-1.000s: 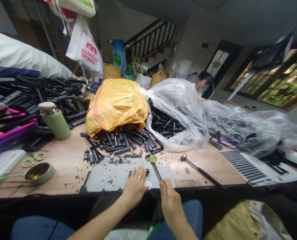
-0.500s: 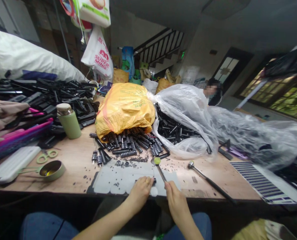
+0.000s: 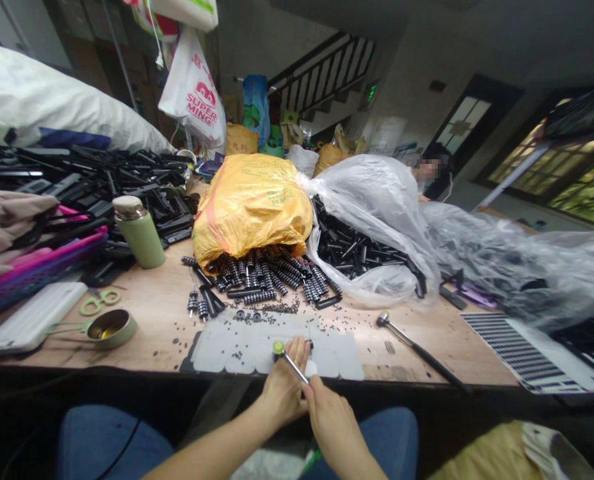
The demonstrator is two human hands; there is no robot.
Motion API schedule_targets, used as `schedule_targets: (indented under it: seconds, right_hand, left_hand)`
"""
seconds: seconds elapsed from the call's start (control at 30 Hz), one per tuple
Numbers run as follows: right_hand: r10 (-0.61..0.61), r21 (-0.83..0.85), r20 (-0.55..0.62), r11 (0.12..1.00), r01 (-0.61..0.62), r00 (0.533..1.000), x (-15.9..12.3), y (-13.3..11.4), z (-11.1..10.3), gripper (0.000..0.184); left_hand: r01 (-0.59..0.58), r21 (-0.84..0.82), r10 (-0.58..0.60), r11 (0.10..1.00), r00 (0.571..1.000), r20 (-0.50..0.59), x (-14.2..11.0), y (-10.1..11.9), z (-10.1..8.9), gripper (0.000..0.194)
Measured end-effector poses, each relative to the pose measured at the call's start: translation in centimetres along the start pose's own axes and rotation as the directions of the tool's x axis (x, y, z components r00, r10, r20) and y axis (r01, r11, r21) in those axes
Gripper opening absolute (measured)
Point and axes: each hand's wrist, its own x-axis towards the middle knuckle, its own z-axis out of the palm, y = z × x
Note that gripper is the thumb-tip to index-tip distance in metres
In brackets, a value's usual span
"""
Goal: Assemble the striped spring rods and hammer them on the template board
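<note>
My right hand (image 3: 329, 417) is closed round the handle of a small hammer (image 3: 297, 369). Its yellow-green head (image 3: 278, 348) hangs by the fingers of my left hand (image 3: 287, 383), over the left end of the part there. That hand holds a short black tube (image 3: 311, 344) down on the grey mat (image 3: 221, 347); only the tube's ends peek out, the rest being hidden under the fingers. Tiny black bits lie scattered on the mat. Behind it, ribbed black rods (image 3: 267, 273) spill from a yellow sack (image 3: 254, 207).
A second hammer (image 3: 417, 347) lies to the right, near striped sheets (image 3: 511, 343). Clear plastic bags (image 3: 371, 193) hold black tubes. On the left are a green bottle (image 3: 144, 233), a small pan (image 3: 111, 330), scissors (image 3: 99, 301) and a white box (image 3: 31, 319). A person sits at back right.
My right hand has swung the hammer left, so its head has come from beyond the mat's far edge to beside my left fingers. The view has shifted slightly.
</note>
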Motion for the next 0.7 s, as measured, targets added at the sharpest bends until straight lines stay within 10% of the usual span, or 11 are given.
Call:
schedule_targets:
  seconds: [0.23,0.43,0.7]
  right_hand:
    - [0.086,0.035,-0.170,0.996,-0.081,0.982,1.9,3.0,-1.7,0.048]
    - [0.170,-0.089,-0.163,0.978,-0.187,0.972,4.8,7.4,-0.6,0.038]
    - [-0.166,0.080,-0.286,0.977,0.196,0.944,14.3,4.0,-1.2,0.026]
  left_hand:
    - [0.064,-0.069,-0.050,0.996,0.982,0.184,2.3,-0.2,-4.7,0.033]
    - [0.302,0.097,-0.301,0.948,0.953,-0.025,7.1,-8.0,-7.8,0.024]
    - [0.276,0.121,-0.269,0.954,0.960,-0.072,8.4,-12.0,-5.7,0.021]
